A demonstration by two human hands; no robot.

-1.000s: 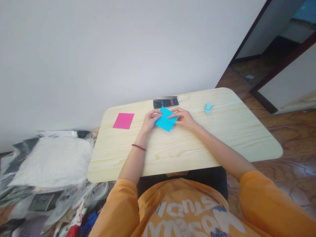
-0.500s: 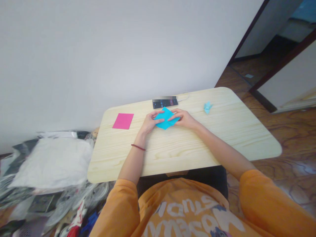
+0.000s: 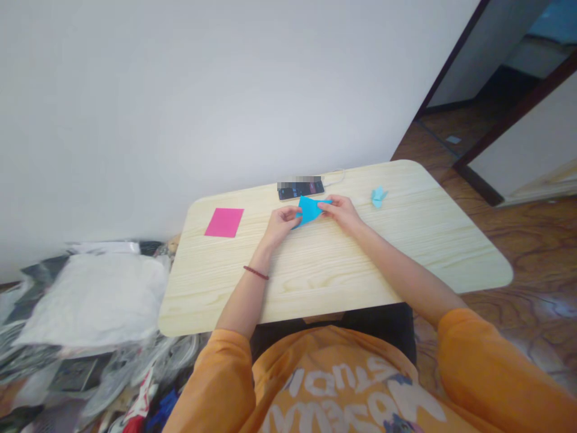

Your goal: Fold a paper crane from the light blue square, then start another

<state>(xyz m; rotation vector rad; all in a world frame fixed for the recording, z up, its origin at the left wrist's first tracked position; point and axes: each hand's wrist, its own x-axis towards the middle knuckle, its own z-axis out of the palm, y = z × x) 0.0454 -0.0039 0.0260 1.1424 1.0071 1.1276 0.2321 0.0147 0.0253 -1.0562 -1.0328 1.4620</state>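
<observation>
Between my two hands is a sheet of blue paper (image 3: 309, 209), bent so that it shows as a rough triangle with a point toward the phone. My left hand (image 3: 283, 224) pinches its left side, the fingertips curled at the edge. On the other side, my right hand (image 3: 340, 211) grips the paper's right corner between thumb and fingers. Part of the paper is covered by the fingers of both hands. A flat pink paper square (image 3: 224, 222) lies to the left of my left hand. Right of my right hand sits a small light-blue folded paper piece (image 3: 378, 196).
A phone (image 3: 301, 189) with a white cable (image 3: 336, 178) lies near the back edge of the pale wooden table (image 3: 324, 270), against the wall. Plastic bags and a white package (image 3: 97, 294) are piled on the left. A doorway is at right.
The blue paper went from a flat diamond to a bent, narrower triangle. My left hand shifted slightly right, and my right hand moved a little outward with the paper's corner.
</observation>
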